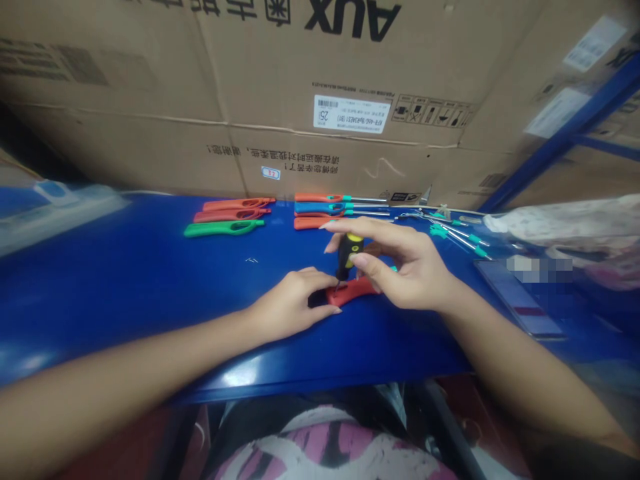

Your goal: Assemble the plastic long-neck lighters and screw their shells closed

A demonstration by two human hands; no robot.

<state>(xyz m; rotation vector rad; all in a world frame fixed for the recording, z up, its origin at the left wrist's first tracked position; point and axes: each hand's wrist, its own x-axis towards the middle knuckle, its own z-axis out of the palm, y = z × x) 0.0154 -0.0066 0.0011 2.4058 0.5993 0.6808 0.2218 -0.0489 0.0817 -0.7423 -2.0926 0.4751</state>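
My right hand (400, 263) pinches a small screwdriver (347, 257) with a black and yellow handle, held upright with its tip down on a red plastic lighter body (353, 291). This red piece lies on the blue table (125, 280). My left hand (295, 303) presses down on the left end of the red piece, fingers curled over it.
Behind lie loose lighter shells: two red ones (235, 208) and a green one (223, 228) on the left, assembled long lighters (330, 208) in the middle, metal tubes with green tips (457, 233) to the right. A phone (520, 297) and a plastic bag (575, 230) sit at right. Cardboard boxes (300, 87) stand behind.
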